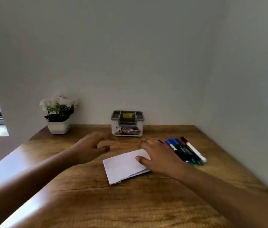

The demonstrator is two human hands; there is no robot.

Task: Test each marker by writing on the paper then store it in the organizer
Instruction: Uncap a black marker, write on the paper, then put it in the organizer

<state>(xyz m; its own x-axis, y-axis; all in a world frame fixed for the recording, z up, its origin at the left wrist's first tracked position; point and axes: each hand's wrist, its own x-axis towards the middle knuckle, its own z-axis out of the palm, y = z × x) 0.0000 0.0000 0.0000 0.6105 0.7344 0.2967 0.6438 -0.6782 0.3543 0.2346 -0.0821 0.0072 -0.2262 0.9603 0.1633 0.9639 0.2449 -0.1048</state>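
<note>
Folded paper [125, 166] under open right hand [158, 159]'s thumb, open left hand [90, 146] just beside.

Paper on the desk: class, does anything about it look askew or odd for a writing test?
Yes. The paper lies folded, its layers splayed at the near edge, and skewed to the desk edge. The right hand rests on it, so no flat open sheet is ready.

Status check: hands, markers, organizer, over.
Both hands open, empty: left hand hovering, right hand with thumb on folded paper. Markers untouched beside right hand. Organizer at wall, path clear.
</note>
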